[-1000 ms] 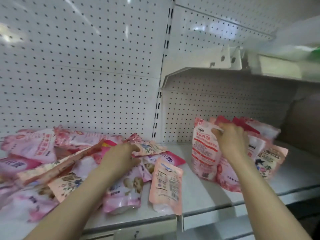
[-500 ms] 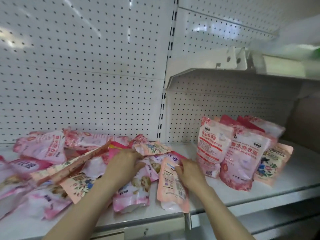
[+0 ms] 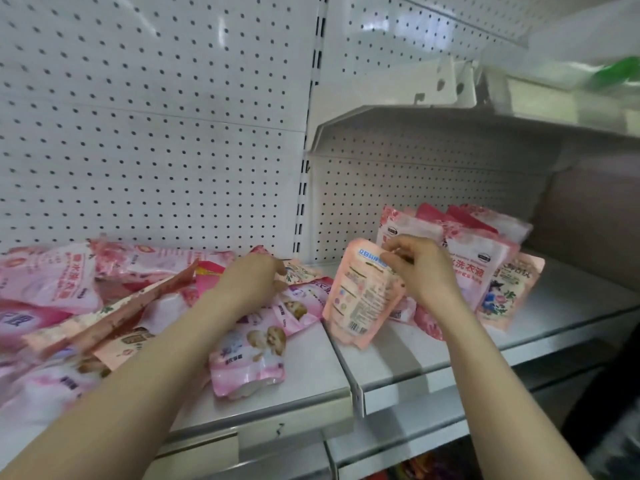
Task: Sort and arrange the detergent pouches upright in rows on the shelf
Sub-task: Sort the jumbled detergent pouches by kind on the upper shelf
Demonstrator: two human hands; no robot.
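The right hand (image 3: 420,268) pinches the top edge of a salmon-pink plastic detergent pouch (image 3: 363,299), fingers and thumb closed on it. The pouch hangs tilted, its printed back label facing the camera, above the seam between the two sections of the white metal shelf (image 3: 450,348). Its lower edge is blurred, so I cannot tell whether it touches the shelf.

Just to its right, and further back, a cluster of pink and white detergent pouches (image 3: 481,268) stands upright near the white perforated back panel (image 3: 156,133).

The left hand (image 3: 252,282) rests knuckles up on a loose heap of pink detergent pouches (image 3: 69,292) lying flat and overlapping across the left section. Its fingers bend down over the heap, but I cannot tell whether they grip anything. At the near edge of the heap lies a pink pouch printed with a baby picture (image 3: 256,351).
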